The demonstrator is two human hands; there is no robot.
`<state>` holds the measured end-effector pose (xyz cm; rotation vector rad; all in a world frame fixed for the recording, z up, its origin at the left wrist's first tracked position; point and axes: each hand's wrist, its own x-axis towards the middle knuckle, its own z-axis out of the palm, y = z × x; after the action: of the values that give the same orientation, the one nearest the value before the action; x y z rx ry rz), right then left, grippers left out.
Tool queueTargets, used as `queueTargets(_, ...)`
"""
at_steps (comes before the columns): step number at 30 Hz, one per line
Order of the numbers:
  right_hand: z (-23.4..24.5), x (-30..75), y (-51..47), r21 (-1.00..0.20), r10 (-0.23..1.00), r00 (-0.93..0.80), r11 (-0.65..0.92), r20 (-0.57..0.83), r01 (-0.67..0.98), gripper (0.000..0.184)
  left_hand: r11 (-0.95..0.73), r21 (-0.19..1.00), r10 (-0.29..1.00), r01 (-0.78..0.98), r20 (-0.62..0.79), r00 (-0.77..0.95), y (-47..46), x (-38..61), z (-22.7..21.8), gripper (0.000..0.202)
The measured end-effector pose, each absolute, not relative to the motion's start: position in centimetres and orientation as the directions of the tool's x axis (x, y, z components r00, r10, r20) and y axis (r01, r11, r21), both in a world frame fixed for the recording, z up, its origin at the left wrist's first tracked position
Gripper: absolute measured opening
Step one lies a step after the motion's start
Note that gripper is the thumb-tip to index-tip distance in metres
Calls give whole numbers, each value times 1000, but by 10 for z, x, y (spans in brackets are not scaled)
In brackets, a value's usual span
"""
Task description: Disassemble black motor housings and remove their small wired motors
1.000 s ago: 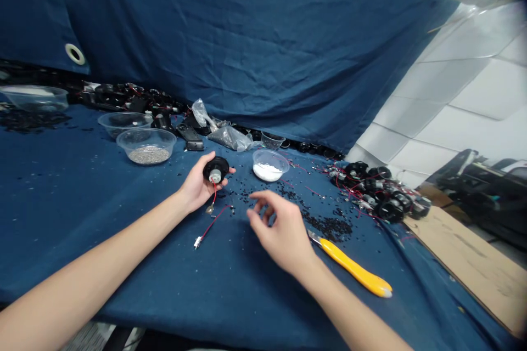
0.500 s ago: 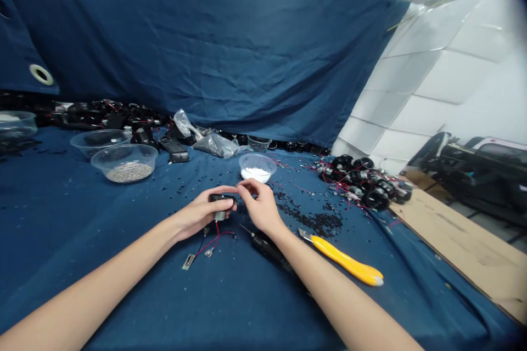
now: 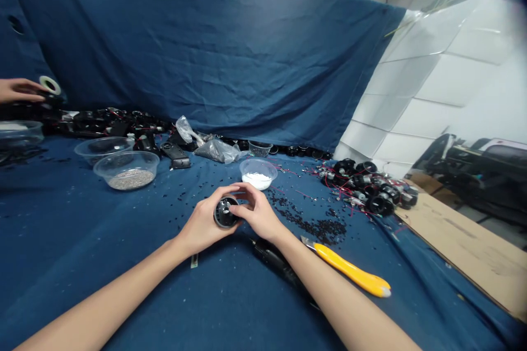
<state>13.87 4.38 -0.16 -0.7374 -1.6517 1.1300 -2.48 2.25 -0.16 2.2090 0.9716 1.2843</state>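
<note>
Working at a cloth-covered table [image 3: 230, 307], cradles a round black housing [image 3: 222, 214] dead center, open mouth turned to view, with the left hand [image 3: 203, 225] closed snugly around the nine o'clock side. Holds the right hand [image 3: 261, 218] half curled at three o'clock, thumb [image 3: 242, 210] at the mouth and fingers bent behind the far rim; cannot tell whether pinching any small part inside. Calls, by the look of it, for a firm left grip, a steady rim and light, straight thumb pressure, without tipping the housing or blocking sight of the opening. Best to mind the yellow-handled knife [image 3: 354, 271] at four o'clock, with blade lying just beside the right forearm [image 3: 329, 288], and the black screwdriver-like tool [image 3: 274, 259], nearer in the same direction. Worth sparing the small flat strip [image 3: 194, 261] near the left wrist at seven o'clock.
</note>
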Motion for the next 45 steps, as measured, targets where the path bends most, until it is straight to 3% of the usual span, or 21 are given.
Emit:
queueTargets(10, 0, 138, 40, -910, 834, -393, 414, 388, -20, 39, -713, 562, 697, 420, 632, 339, 22, -27, -2, 61)
queueTargets(16, 9, 137, 30, -767, 783, -188, 620, 593, 165, 41, -713, 549, 694, 436, 642, 325, 24, -29, -8, 66)
queueTargets(20, 13, 135, 25, -728, 749, -174, 662, 639, 179, 22, -696, 577, 712, 427, 628, 313, 23, -28, -8, 73)
queueTargets(23, 13, 133, 24, -746, 753, -232, 652, 615, 139, 8, -697, 572, 710, 433, 636, 303, 22, -27, -6, 68)
queueTargets(33, 2, 134, 33, -867, 818, -324, 497, 476, -19, 6, -683, 592, 723, 429, 634, 275, 22, -24, -5, 64)
queueTargets(45, 3, 137, 35, -879, 815, -363, 475, 452, -29, 4, -690, 571, 717, 445, 623, 312, 21, -24, -7, 62)
